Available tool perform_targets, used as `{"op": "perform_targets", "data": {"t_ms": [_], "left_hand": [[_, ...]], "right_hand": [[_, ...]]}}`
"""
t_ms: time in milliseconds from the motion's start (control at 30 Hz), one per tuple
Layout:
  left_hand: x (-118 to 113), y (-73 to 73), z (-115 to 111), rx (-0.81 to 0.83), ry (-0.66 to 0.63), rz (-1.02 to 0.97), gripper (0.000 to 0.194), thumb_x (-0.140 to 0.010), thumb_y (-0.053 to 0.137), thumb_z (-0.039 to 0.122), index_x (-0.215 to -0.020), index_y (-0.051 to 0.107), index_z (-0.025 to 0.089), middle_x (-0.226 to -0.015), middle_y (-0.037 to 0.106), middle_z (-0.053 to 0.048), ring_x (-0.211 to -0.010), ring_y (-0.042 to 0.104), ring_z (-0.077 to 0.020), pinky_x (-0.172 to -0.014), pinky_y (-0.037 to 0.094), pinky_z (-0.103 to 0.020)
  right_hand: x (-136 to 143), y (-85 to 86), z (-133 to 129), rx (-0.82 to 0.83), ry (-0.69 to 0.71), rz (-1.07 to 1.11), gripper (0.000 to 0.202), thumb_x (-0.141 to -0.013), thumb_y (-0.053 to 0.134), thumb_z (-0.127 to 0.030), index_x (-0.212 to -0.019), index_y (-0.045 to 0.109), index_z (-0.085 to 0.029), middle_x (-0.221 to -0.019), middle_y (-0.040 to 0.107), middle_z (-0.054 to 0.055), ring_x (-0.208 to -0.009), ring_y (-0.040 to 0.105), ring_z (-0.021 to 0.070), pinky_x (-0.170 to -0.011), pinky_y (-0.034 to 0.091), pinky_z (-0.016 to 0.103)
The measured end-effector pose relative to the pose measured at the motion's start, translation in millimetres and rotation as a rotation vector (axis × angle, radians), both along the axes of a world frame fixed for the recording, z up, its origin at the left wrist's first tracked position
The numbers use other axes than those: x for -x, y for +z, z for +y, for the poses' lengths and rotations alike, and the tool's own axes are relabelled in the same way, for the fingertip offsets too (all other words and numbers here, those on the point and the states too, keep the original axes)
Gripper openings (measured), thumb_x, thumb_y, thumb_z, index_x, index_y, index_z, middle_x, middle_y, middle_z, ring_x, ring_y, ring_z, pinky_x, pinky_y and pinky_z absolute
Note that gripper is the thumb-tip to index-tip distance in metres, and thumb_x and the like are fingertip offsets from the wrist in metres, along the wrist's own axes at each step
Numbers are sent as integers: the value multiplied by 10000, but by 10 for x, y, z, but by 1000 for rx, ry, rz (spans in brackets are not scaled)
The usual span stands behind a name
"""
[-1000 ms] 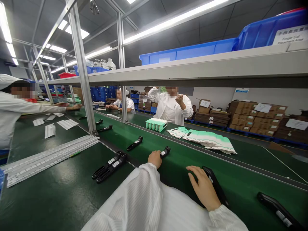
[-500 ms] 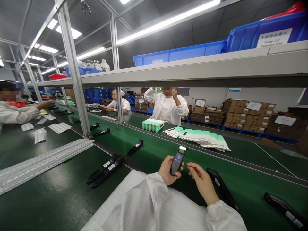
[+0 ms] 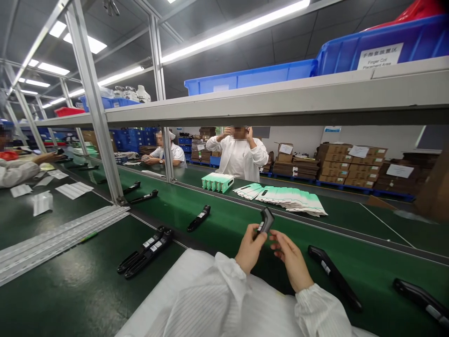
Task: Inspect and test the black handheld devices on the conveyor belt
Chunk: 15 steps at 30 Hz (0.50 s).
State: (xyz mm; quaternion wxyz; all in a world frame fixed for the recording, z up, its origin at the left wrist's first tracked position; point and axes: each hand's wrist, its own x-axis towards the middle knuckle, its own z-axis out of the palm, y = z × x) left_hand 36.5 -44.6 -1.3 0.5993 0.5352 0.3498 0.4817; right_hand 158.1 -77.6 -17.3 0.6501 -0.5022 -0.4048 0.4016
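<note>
In my left hand (image 3: 251, 248) is a black handheld device (image 3: 267, 219) with an angled head. Its side faces me now, with a white label low on it, and its screen is out of sight. The fingers and thumb wrap its lower part. Just to the right, my right hand (image 3: 290, 257) has loosely bent fingers set apart, with nothing seen in them. Its fingertips are close beside the device; whether they touch it I cannot tell. Another black device (image 3: 335, 276) lies on the green belt (image 3: 224, 224) right of my hands, and a further one (image 3: 423, 299) lies beyond it.
Two black devices (image 3: 149, 252) lie side by side on the left bench. More sit along the belt, one (image 3: 199, 218) nearby. Across it are green-white cartons (image 3: 217, 181) and a fan of flat sleeves (image 3: 291, 200). A shelf (image 3: 245, 105) with blue bins crosses overhead. Co-workers stand opposite and left.
My left hand has turned the device so its lit screen no longer faces me. My right hand's fingers have spread slightly and moved nearer the device. The devices at right have shifted right in view.
</note>
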Motion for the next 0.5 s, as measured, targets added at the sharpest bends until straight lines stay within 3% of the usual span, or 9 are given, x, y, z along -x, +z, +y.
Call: {"op": "perform_targets", "data": {"t_ms": [67, 133, 267, 367, 500], "left_hand": [[-6, -11, -40, -244, 92, 145, 352, -700, 605, 231, -1033, 496, 200, -796, 564, -8, -713, 509, -124, -651, 391, -224], [-1, -3, -90, -364, 101, 219, 414, -706, 598, 213, -1102, 475, 215, -903, 575, -33, -828, 523, -162, -755, 389, -263], [-4, 27, -199, -417, 64, 263, 449, -716, 589, 229, -1147, 466, 225, -997, 564, -53, -899, 522, -197, -807, 381, -292], [-22, 27, -221, -436, 32, 273, 446, -738, 582, 277, -1165, 467, 215, -925, 575, -43, -828, 531, -182, -772, 389, -278], [58, 10, -24, -434, 7, 322, 303, -840, 420, 370, -1047, 555, 193, -801, 577, -34, -718, 527, -157, -716, 400, -261]], "right_hand": [[30, 38, -26, 10, 37, 98, 465, -689, 556, -570, -980, 658, -223, -974, 657, 60, -813, 590, 204, -622, 467, 278], [68, 76, -53, 6, 84, 169, 465, -716, 531, -568, -1000, 654, -221, -1035, 649, 64, -923, 581, 228, -688, 477, 295], [114, 126, -89, -21, 140, 245, 449, -719, 549, -547, -970, 664, -193, -990, 668, 78, -969, 579, 261, -782, 472, 343], [102, 128, -91, -13, 125, 289, 413, -687, 604, -521, -929, 668, -192, -947, 679, 68, -925, 594, 255, -761, 474, 336], [67, 85, -64, -13, 114, 285, 386, -676, 617, -520, -892, 664, -204, -909, 679, 46, -861, 595, 220, -658, 464, 284]]}}
